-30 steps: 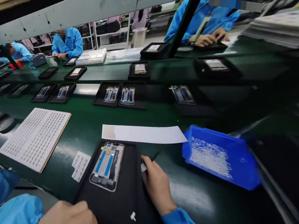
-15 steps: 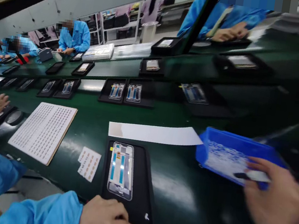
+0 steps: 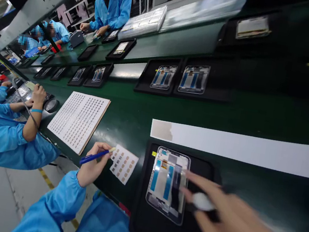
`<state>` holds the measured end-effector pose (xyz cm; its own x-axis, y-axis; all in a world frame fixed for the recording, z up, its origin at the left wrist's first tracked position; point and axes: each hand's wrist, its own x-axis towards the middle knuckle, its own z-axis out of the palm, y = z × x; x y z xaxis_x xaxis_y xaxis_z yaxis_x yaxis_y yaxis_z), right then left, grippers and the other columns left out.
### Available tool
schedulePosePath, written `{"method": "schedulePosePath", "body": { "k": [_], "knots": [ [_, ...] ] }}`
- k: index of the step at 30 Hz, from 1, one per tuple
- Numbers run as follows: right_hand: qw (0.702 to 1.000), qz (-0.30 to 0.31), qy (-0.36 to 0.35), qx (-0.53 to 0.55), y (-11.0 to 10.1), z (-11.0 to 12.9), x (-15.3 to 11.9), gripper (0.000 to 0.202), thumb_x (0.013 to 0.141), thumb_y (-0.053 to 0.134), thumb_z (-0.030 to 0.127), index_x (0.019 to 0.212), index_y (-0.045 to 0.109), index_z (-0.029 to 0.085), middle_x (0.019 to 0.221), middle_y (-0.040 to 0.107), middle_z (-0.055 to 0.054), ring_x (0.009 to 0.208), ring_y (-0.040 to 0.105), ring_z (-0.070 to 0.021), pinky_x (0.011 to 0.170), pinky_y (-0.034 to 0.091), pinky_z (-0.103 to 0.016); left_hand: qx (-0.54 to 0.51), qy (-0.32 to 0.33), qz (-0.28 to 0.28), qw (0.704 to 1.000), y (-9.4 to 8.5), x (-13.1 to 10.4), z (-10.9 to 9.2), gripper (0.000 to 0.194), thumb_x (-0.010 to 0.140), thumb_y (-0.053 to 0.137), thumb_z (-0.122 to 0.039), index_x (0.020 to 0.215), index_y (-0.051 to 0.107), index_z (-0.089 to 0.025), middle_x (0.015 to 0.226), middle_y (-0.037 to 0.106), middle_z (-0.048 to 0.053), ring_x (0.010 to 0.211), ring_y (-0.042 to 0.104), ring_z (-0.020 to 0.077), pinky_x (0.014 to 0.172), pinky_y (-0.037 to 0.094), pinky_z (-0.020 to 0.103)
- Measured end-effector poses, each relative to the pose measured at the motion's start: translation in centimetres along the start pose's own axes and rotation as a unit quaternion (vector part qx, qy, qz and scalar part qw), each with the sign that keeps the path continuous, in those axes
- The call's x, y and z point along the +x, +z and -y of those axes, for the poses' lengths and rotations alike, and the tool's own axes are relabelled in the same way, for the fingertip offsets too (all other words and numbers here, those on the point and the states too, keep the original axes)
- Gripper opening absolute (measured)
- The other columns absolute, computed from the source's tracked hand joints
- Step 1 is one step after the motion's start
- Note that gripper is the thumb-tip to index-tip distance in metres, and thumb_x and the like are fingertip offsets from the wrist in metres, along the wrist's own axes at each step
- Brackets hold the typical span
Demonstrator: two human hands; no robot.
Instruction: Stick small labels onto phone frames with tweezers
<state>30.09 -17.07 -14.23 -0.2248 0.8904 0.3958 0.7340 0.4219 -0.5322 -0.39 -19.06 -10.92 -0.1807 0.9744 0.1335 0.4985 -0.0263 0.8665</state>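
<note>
Left hand (image 3: 92, 163) grips a blue pen (image 3: 95, 156), tip at a small label sheet (image 3: 124, 164) on the green belt (image 3: 131, 118). Black tray (image 3: 207, 170) holds one phone frame (image 3: 167, 184) (long axis running away from the viewer). Right hand (image 3: 231, 224), blurred, pinches a white piece (image 3: 202, 201) over the frame.

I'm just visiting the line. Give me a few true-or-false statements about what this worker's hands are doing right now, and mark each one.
1. The left hand holds a blue pen. True.
2. The pen's tip is at a small sticker sheet. True.
3. The right hand is inside a blue bin. False: it reaches over the phone frame in the black tray.
4. The right hand is empty. False: it holds a small white piece, too blurred to identify.
5. A long white strip lies beyond the tray. True.
</note>
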Motion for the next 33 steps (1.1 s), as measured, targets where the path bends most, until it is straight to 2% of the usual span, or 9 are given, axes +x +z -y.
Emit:
{"method": "schedulePosePath", "body": {
  "k": [3, 7, 10, 13, 18, 21, 25, 28, 33],
  "knots": [
    [0.985, 0.057, -0.159, 0.045, 3.3, 4.6, 1.7, 0.043, 0.081, 0.046, 0.012, 0.121, 0.054, 0.025, 0.091, 0.067, -0.008, 0.077, 0.063, -0.0240, 0.065, 0.050, -0.034, 0.086, 0.027, 0.026, 0.996, -0.1, -0.2, 0.7, 0.008, 0.090, 0.054, -0.022, 0.097, 0.057, -0.019, 0.097, 0.067, 0.006, 0.088, 0.069, 0.0178, 0.076, 0.057, 0.029],
    [0.972, 0.088, -0.218, 0.023, 7.0, 8.4, 2.9, 0.051, 0.074, 0.056, 0.008, 0.124, 0.051, 0.017, 0.101, 0.068, -0.012, 0.095, 0.062, -0.0282, 0.081, 0.051, -0.040, 0.192, 0.048, 0.057, 0.979, -0.5, -0.5, 1.3, 0.011, 0.090, 0.053, -0.021, 0.098, 0.060, -0.020, 0.096, 0.070, 0.006, 0.086, 0.070, 0.0187, 0.075, 0.057, 0.029],
    [0.969, 0.113, -0.218, 0.012, 8.9, 8.7, 2.7, 0.054, 0.072, 0.065, 0.012, 0.124, 0.051, 0.016, 0.106, 0.067, -0.014, 0.101, 0.061, -0.0289, 0.083, 0.052, -0.040, 0.211, 0.062, 0.066, 0.973, -0.5, -0.7, 1.8, 0.013, 0.092, 0.051, -0.021, 0.100, 0.061, -0.021, 0.097, 0.071, 0.007, 0.087, 0.070, 0.0191, 0.078, 0.057, 0.030],
    [0.969, 0.117, -0.219, -0.003, 9.8, 8.3, 2.3, 0.056, 0.068, 0.064, 0.007, 0.123, 0.051, 0.016, 0.107, 0.067, -0.014, 0.102, 0.061, -0.0287, 0.081, 0.053, -0.039, 0.171, 0.061, 0.062, 0.981, -0.4, -0.7, 2.2, 0.012, 0.091, 0.053, -0.021, 0.099, 0.062, -0.020, 0.098, 0.072, 0.007, 0.091, 0.070, 0.0196, 0.081, 0.057, 0.031],
    [0.967, 0.139, -0.212, -0.003, 9.7, 7.9, 2.7, 0.057, 0.067, 0.055, 0.000, 0.121, 0.053, 0.017, 0.103, 0.068, -0.013, 0.103, 0.061, -0.0287, 0.082, 0.053, -0.040, -0.033, -0.057, -0.033, 0.997, -0.8, -0.1, 1.8, 0.015, 0.087, 0.062, -0.028, 0.096, 0.054, -0.019, 0.093, 0.072, 0.007, 0.085, 0.071, 0.0186, 0.073, 0.059, 0.029],
    [0.970, 0.164, -0.163, 0.073, 8.7, 7.9, 3.7, 0.053, 0.068, 0.057, 0.002, 0.118, 0.056, 0.020, 0.097, 0.069, -0.009, 0.095, 0.064, -0.0269, 0.083, 0.053, -0.040, -0.138, -0.106, -0.064, 0.983, -0.8, 0.5, 0.6, 0.030, 0.081, 0.069, -0.038, 0.093, 0.050, -0.019, 0.087, 0.072, 0.005, 0.075, 0.072, 0.0177, 0.066, 0.060, 0.028],
    [0.948, 0.149, 0.047, 0.277, 6.3, 7.8, 4.6, 0.021, 0.084, 0.057, 0.023, 0.104, 0.060, 0.026, 0.097, 0.069, -0.003, 0.089, 0.067, -0.0217, 0.073, 0.055, -0.033, -0.206, -0.111, -0.056, 0.971, 0.7, 0.8, -1.3, 0.036, 0.079, 0.072, -0.042, 0.093, 0.048, -0.019, 0.082, 0.071, 0.002, 0.070, 0.072, 0.0168, 0.062, 0.060, 0.027],
    [0.904, 0.072, 0.157, 0.391, 5.0, 8.0, 4.5, 0.012, 0.082, 0.062, 0.033, 0.089, 0.058, 0.024, 0.089, 0.069, -0.003, 0.085, 0.068, -0.0202, 0.072, 0.055, -0.031, -0.221, -0.060, -0.053, 0.972, 2.4, 0.6, -2.5, 0.032, 0.081, 0.071, -0.040, 0.090, 0.048, -0.020, 0.080, 0.070, 0.001, 0.069, 0.071, 0.0159, 0.063, 0.059, 0.027],
    [0.859, -0.032, 0.223, 0.459, 4.3, 8.0, 4.4, 0.018, 0.076, 0.068, 0.034, 0.084, 0.057, 0.023, 0.077, 0.068, -0.002, 0.072, 0.067, -0.0182, 0.067, 0.055, -0.030, -0.154, 0.102, -0.061, 0.981, 4.5, 0.6, -4.2, 0.019, 0.082, 0.071, -0.025, 0.085, 0.053, -0.020, 0.079, 0.068, 0.001, 0.076, 0.070, 0.0158, 0.071, 0.058, 0.027]
  ]
}}
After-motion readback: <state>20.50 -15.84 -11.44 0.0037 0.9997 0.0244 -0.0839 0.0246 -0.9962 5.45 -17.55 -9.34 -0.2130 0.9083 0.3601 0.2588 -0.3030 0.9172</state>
